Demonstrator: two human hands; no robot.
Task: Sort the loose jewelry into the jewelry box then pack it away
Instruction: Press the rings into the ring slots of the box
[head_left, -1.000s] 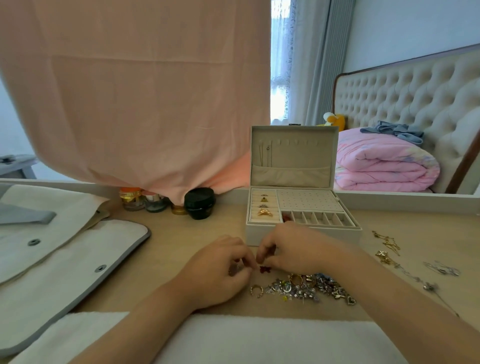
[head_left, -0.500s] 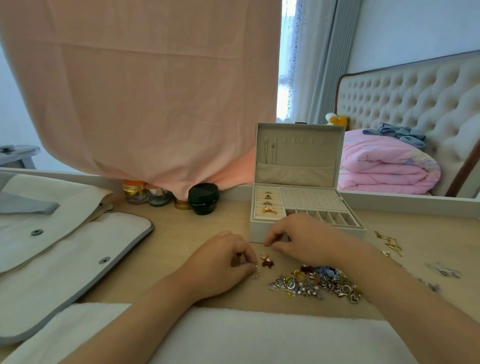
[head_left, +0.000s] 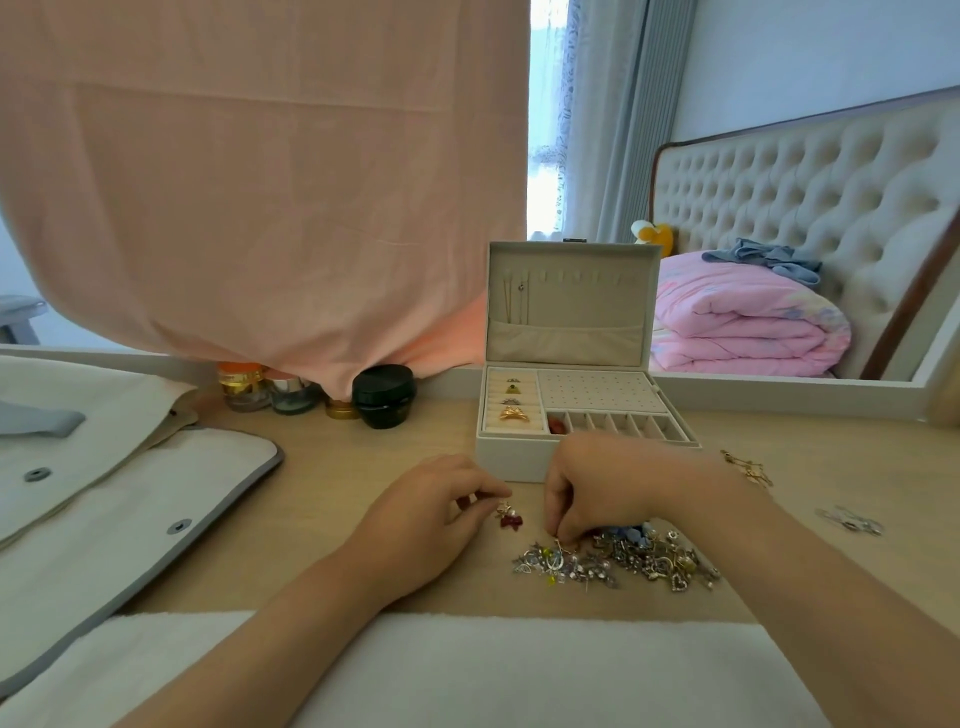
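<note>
The right hand (head_left: 597, 488) pinches into a heap of loose metal jewelry (head_left: 623, 558) on the wooden counter (head_left: 337, 467), just before the open cream jewelry box (head_left: 514, 460). The left hand (head_left: 431, 519) curls beside a small red bow charm (head_left: 511, 521); whether it grips anything cannot be told.

A pink cloth (head_left: 260, 182) hangs behind the wooden table (head_left: 337, 467), its hem draped over small glass bottles (head_left: 244, 395) beside a black jar (head_left: 384, 396). A cream pouch (head_left: 130, 493) with grey trim lies at the left, and a white towel (head_left: 519, 670) lies along the near edge. Farther back, a folded pink quilt (head_left: 737, 327) sits against a tufted headboard (head_left: 779, 182).
</note>
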